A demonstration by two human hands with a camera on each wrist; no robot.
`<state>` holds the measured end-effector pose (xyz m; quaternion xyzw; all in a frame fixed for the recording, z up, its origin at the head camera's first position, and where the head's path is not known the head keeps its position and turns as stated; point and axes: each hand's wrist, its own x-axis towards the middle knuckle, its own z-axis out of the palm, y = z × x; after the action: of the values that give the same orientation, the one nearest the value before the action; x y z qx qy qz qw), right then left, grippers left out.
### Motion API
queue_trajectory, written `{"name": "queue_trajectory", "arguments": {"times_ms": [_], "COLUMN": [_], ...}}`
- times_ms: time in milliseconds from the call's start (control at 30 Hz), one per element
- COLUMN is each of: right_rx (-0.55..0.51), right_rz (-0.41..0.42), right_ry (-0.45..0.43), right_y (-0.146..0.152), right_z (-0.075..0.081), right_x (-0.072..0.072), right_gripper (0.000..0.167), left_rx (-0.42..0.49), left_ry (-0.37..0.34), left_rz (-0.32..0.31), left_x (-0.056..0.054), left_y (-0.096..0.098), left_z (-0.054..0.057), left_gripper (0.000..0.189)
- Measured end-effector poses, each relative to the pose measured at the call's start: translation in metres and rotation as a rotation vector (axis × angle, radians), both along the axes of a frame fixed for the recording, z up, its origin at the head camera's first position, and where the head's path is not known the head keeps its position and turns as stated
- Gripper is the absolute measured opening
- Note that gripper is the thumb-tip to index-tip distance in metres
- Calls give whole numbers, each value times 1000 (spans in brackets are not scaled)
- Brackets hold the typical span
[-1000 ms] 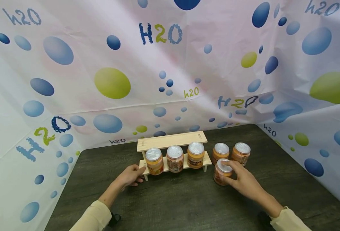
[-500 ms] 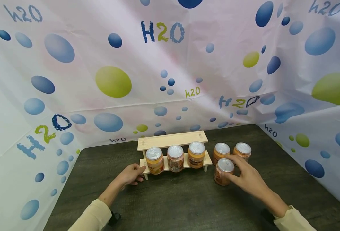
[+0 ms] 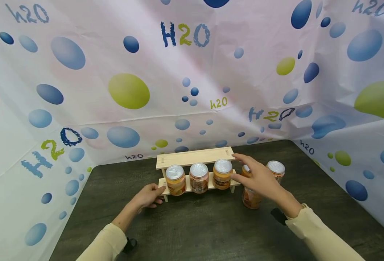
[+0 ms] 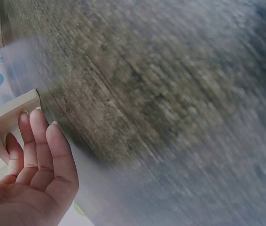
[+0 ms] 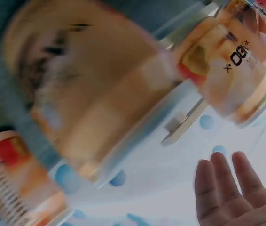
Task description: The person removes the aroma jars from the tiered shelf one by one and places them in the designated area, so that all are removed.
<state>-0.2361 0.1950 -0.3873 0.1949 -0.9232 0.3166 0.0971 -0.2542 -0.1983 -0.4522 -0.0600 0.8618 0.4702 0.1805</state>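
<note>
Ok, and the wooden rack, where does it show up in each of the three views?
Head: the wooden rack stands a little below centre.
Left wrist: part of the wooden rack, at the left edge.
Right wrist: just right of centre, a short strip, apparently the wooden rack.
Shared landmark: the white sheet with blue spots.

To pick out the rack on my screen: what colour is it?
The rack is a pale, cream-coloured wood; the head view shows it best.

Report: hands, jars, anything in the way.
Left hand grips rack. Right hand empty, beside three racked jars. Loose jars partly hidden behind right hand in head view.
</note>
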Motion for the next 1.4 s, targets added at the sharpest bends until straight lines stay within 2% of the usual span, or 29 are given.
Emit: {"name": "queue_trajectory", "arguments": {"times_ms": [200,400,567,900,1400], "right_rx": [68,70,63,19,26], "right_rz": [25,57,43,36,38], "right_ry": [-59,-84,-90,-137,-44], "right_y": [-21,-34,-35,-38,-40], "right_z": [-1,-7,-10,-17,-22], "right_x": [-16,-25,-26,-23,-24], "right_gripper": [80,72,65,70,62], "left_rx": [6,9,2,-11,7], "left_ry": [1,8,9,-7,3], "left_rz": [-1,-3,-9,-4,-11], "left_x": [1,0,0,-1,0], "left_y": [1,-1,1,2,1], "left_z": [2,1,1,2,2], "left_gripper": [31,32,33,33,33]}}
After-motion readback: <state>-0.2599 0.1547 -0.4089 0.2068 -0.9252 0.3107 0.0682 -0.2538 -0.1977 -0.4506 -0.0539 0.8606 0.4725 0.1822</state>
